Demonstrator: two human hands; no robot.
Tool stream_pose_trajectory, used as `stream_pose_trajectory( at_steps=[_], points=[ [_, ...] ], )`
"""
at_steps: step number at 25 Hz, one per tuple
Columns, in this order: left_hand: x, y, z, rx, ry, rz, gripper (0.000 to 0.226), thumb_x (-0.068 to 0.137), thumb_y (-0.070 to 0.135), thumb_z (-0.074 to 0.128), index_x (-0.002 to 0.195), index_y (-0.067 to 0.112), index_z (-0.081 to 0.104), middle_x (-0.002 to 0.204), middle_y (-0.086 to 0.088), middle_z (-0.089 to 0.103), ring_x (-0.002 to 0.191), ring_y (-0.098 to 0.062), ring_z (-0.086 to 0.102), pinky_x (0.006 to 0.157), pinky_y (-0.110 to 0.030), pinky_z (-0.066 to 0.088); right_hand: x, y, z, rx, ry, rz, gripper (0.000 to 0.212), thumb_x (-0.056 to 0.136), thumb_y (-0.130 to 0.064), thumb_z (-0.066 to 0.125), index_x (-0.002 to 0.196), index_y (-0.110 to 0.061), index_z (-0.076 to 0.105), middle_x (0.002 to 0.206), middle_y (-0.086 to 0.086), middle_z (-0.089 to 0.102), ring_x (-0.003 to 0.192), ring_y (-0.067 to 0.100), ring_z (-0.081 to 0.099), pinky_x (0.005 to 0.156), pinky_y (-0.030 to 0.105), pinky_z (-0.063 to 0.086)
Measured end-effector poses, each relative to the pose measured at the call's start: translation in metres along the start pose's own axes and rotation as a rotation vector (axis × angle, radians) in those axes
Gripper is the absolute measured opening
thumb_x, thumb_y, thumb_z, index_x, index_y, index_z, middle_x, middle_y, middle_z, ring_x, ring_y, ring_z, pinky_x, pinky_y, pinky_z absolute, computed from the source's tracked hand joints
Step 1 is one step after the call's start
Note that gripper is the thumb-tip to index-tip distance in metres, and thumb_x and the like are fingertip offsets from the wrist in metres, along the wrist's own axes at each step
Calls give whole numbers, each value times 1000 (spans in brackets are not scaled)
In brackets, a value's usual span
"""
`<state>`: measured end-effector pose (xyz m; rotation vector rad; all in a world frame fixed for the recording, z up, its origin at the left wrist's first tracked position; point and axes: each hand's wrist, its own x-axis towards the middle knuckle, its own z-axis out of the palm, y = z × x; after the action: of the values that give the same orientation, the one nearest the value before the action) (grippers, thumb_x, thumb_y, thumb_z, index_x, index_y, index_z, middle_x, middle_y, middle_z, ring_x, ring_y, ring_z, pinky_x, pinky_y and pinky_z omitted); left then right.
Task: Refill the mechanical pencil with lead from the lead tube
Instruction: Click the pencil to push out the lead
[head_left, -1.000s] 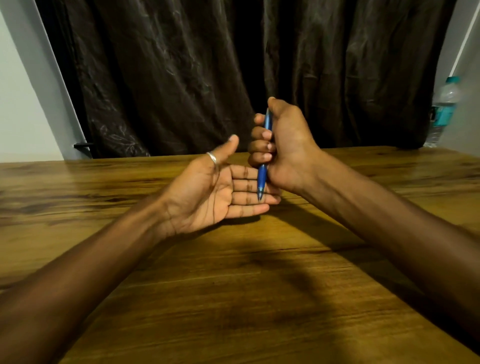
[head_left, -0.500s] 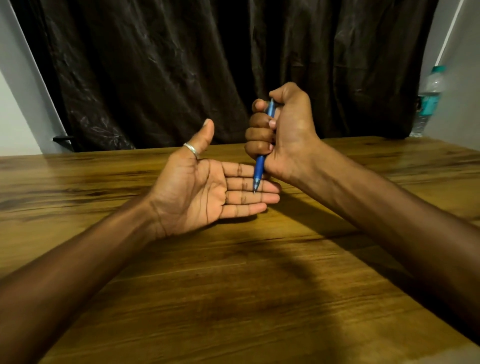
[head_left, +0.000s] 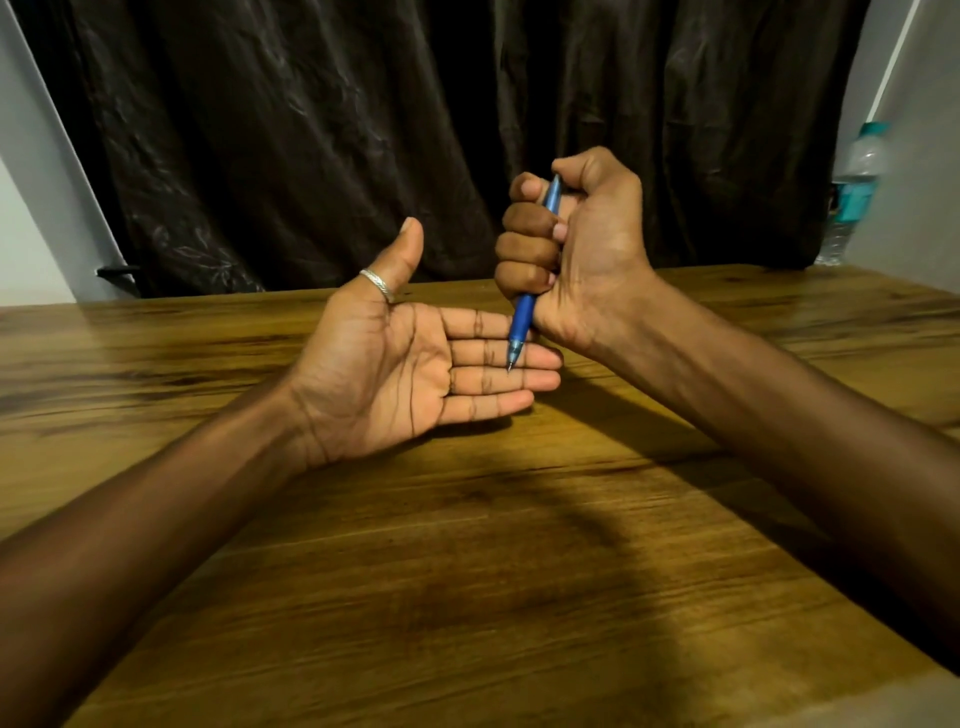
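My right hand (head_left: 582, 249) is closed in a fist around a blue mechanical pencil (head_left: 521, 325), held upright with its thumb pressed on the top end. The pencil's metal tip points down and sits just over the fingers of my left hand (head_left: 410, 364). That left hand lies flat, palm up and fingers together, with the thumb raised and a silver ring on it; it holds nothing. No lead tube is in view.
A wooden table (head_left: 467, 571) spreads under both arms. A dark curtain (head_left: 363, 130) hangs behind its far edge. A clear water bottle (head_left: 854, 192) with a teal label stands at the far right corner by the wall.
The hands keep the same pose. My right thumb stays on the pencil's top, and the tip stays over my left fingers. The view has shifted slightly.
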<state>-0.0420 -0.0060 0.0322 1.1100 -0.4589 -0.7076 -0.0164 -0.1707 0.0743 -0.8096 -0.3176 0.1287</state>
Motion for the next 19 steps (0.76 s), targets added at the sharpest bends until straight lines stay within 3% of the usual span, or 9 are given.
stream_pose_trajectory(
  at_steps=[19],
  points=[
    [1,0,6,85,10,12,102,87,79,30,138,-8,49,135,-31,61,128,-39,60,105,-45,49,0,-5,0,-3,1,-12,37,95,-34,31,66,-15,44,42,-9,26,31,7,18,31,18,17]
  ],
)
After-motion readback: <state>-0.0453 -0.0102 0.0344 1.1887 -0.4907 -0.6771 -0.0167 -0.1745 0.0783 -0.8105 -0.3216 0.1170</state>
